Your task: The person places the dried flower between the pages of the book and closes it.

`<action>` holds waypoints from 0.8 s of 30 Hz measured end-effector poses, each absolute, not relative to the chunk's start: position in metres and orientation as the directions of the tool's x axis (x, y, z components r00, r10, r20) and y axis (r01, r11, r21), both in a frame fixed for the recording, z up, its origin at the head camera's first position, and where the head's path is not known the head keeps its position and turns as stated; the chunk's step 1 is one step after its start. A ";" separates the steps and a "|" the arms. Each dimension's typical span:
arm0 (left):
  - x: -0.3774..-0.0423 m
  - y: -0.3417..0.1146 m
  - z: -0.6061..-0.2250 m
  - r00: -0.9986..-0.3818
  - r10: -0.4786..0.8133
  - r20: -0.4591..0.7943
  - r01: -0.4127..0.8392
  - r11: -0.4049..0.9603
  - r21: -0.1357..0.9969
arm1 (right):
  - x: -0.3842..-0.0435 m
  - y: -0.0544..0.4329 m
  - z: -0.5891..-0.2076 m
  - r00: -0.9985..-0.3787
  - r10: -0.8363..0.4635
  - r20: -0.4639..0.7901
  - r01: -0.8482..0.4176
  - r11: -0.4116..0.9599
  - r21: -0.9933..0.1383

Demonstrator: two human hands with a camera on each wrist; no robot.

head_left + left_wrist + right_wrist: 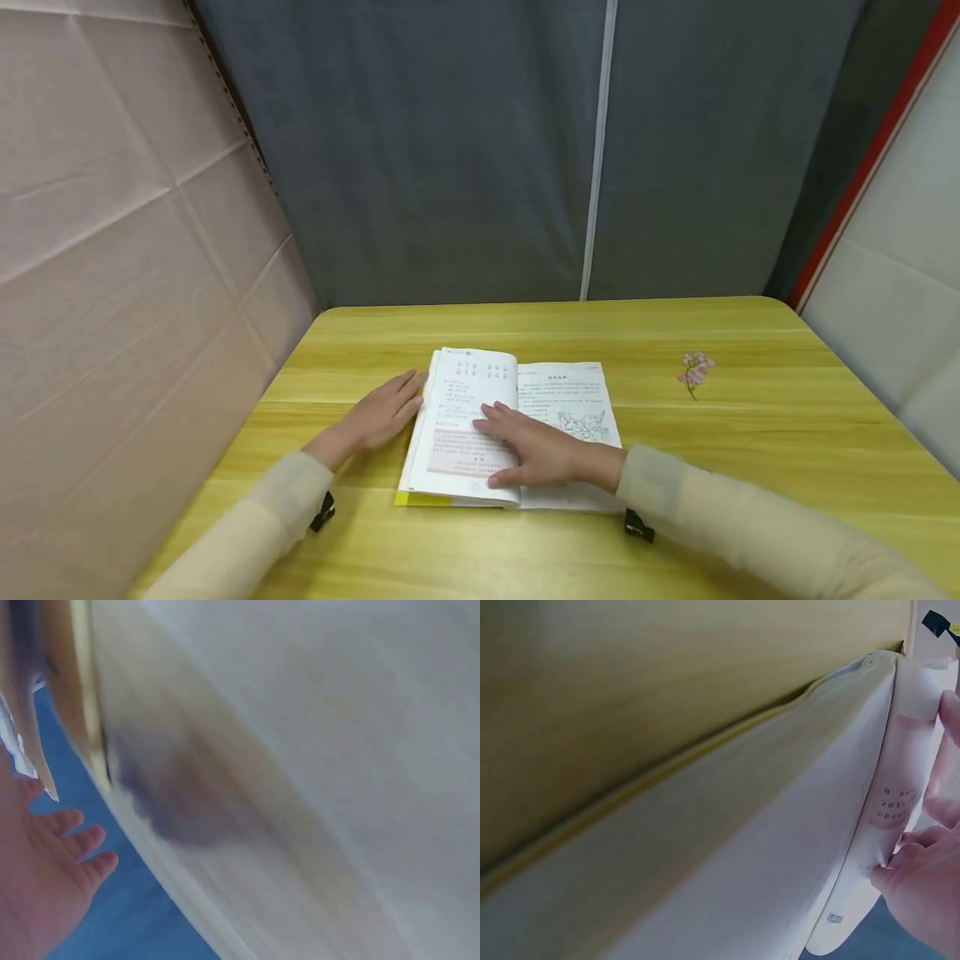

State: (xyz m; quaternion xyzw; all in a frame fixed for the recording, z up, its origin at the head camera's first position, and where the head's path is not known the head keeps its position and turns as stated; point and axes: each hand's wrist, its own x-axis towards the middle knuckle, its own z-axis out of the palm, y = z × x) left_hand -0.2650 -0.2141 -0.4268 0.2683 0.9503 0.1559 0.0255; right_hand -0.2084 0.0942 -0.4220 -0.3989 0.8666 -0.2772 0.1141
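Note:
An open book (pixel 480 400) lies on the wooden table, its printed pages facing up and a yellow cover edge showing at the lower left. Across the left page rests my right hand (pixel 536 450), fingers spread and fairly straight. In the right wrist view the fingers of the right hand (pixel 922 862) touch the page (pixel 904 750) near the fold. At the book's left edge my left hand (pixel 382 414) lies with its fingers extended, fingertips at the page edges. The left wrist view shows the left hand (pixel 52 862) with fingers apart beside the book's edge (pixel 90 697).
A small pink flower sprig (pixel 696 371) lies on the table (pixel 750 433) to the right of the book. A dark grey curtain (pixel 450 167) hangs behind the table. Pale cloth walls (pixel 135 250) stand on both sides.

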 end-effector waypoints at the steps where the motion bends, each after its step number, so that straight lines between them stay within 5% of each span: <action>1: -0.266 -0.213 -0.425 -0.861 0.505 0.056 0.493 0.805 0.331 | -0.208 0.093 -0.422 -0.654 -0.756 0.024 -0.633 0.529 -0.564; 5: -0.267 -0.201 -0.420 -0.890 0.450 0.069 0.442 0.817 0.370 | -0.208 0.088 -0.422 -0.648 -0.761 0.006 -0.645 0.545 -0.537; 24: -0.263 -0.169 -0.436 -0.850 0.508 -0.141 0.495 0.861 0.121 | -0.203 0.068 -0.419 -0.642 -0.757 -0.124 -0.718 0.650 -0.248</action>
